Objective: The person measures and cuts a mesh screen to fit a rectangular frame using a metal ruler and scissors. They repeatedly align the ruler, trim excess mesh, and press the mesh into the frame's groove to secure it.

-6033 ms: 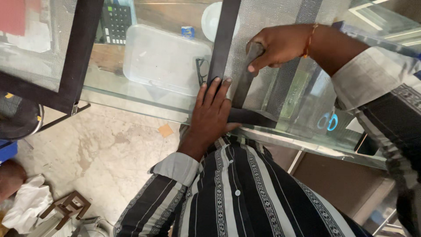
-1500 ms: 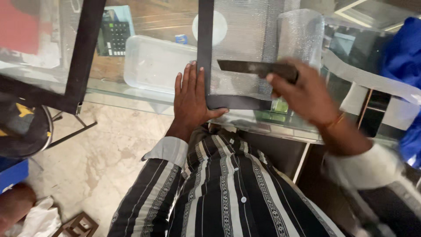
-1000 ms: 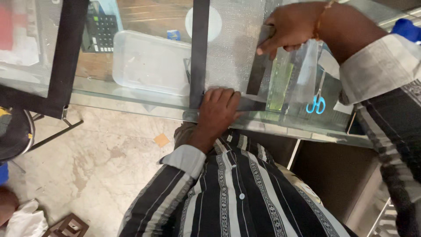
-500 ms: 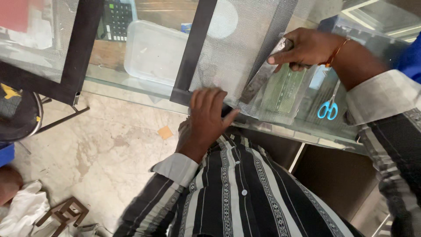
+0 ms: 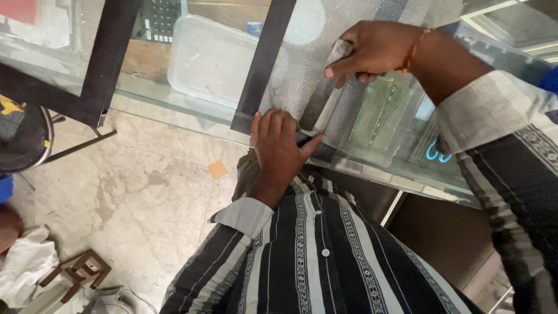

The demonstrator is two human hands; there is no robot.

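Left hand presses flat, fingers spread, on the black-framed mesh screen; right hand pinches a grey squeegee (light, stiff frame; the mesh looks fragile, so hold by the edges).

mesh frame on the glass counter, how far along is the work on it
Done: the black-framed mesh screen lies flat on the glass counter. In hand: the left hand presses down on the frame's near edge, and the right hand holds a flat dark strip slanting across the mesh. Left: that strip is not lined up with any frame side. How much of the mesh is fixed cannot be told.
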